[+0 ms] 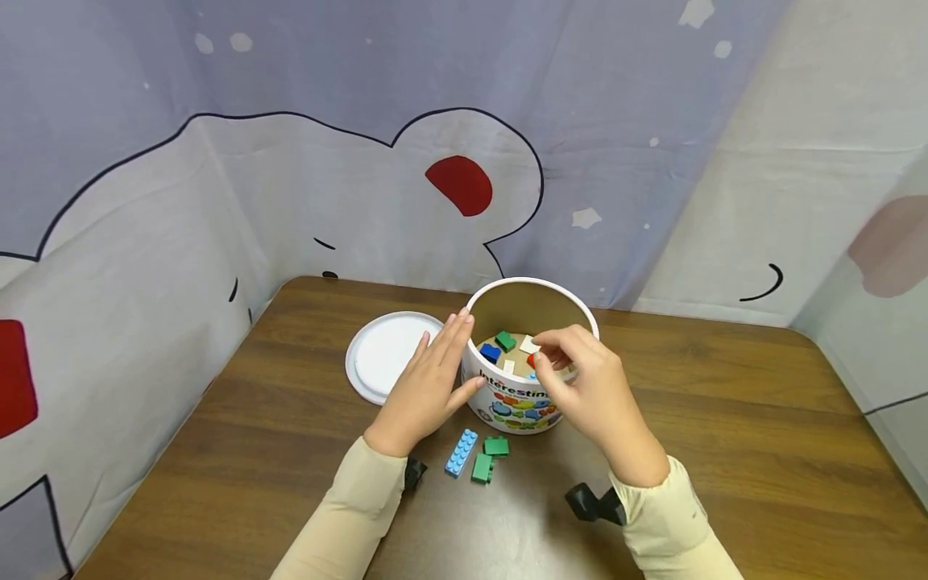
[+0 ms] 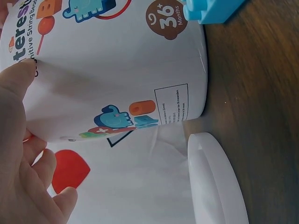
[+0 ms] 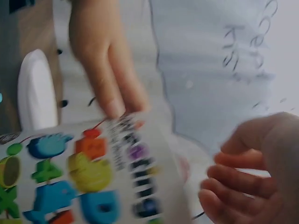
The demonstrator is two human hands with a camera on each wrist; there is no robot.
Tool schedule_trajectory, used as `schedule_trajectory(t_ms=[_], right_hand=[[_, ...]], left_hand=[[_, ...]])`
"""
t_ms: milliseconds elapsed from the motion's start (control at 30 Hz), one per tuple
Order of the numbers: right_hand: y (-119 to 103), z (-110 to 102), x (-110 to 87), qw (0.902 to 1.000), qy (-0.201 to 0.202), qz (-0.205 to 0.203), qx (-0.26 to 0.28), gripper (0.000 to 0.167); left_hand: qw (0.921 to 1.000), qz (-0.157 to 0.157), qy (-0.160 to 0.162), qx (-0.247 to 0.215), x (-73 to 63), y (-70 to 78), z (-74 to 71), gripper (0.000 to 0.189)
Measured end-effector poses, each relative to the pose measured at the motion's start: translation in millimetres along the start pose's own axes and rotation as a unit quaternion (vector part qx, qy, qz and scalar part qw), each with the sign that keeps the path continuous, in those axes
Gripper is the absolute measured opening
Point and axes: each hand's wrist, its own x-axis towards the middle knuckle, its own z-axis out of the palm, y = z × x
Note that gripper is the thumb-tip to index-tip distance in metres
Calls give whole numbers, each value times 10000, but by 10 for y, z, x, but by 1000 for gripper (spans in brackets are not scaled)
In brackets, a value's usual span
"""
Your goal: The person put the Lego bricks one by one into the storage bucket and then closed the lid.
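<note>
A white bucket (image 1: 518, 407) with printed toy pictures stands open on the table. Against its left side my left hand (image 1: 428, 387) lies with straight fingers near the rim; the left wrist view shows the thumb (image 2: 18, 77) touching the printed wall. Over the mouth, my right hand (image 1: 594, 395) hovers with loosely bent fingers, thumb and index apart, and nothing visible between them. Inside the bucket are a blue brick (image 1: 490, 353), a green brick (image 1: 505, 341), a white brick (image 1: 528, 345) and a partly hidden red piece (image 1: 531, 360).
In front of the bucket lie a long light blue brick (image 1: 461, 453) and two green bricks, one nearer the bucket (image 1: 496, 446). A round white lid (image 1: 387, 354) lies to the left. Behind the wooden table (image 1: 754, 419) hangs a printed curtain (image 1: 377, 209).
</note>
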Motion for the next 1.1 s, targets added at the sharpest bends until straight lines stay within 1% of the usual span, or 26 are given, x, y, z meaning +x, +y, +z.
schedule_trajectory(t_ms=[67,100,133,233,300,367,433,500,600,667,733,800,967,1100], right_hand=[[-81,-52,-40,9988,-214,-445,-10,15],[-121,-73,-58,9975,-357,-602,-10,15],[-156,-89,-78,9962,-522,-703,-7,15],[-225,-103,-145,9909,-1076,-805,-56,16],[-257,-90,-187,9857,-1519,-689,-232,15],[-280,-62,-212,9779,-1978,-556,-396,14],[-305,-26,-225,9676,-2430,-389,-561,14],[-322,11,-234,9558,-2873,-202,-588,12],[-327,73,-251,9394,-3377,2,-584,11],[-319,114,-260,9306,-3608,83,-608,12],[-307,155,-269,9239,-3764,84,-686,14],[-297,198,-283,9193,-3863,119,-745,14],[-260,327,-350,9073,-4083,435,-910,12],[-228,432,-414,9013,-4130,649,-1133,14]], left_hand=[[10000,15,16,7,1,-4,-5,83],[10000,20,21,17,1,-7,-8,83],[10000,14,18,28,-1,-10,-12,83],[10000,-14,4,26,-9,-18,-19,84],[10000,-39,-31,19,-17,-21,-23,84],[10000,-66,-30,0,-25,-25,-26,83],[10000,-86,-33,-12,-30,-28,-31,83],[9999,-100,-42,-28,-34,-30,-35,83],[9999,-91,-40,-30,-35,-32,-40,83],[10000,-75,-31,-10,-35,-34,-44,83],[10000,-50,-2,14,-36,-37,-49,83],[10000,-39,7,27,-41,-40,-53,83],[10000,-45,-5,-13,-48,-39,-58,83],[10000,-29,8,-52,-47,-33,-59,83]])
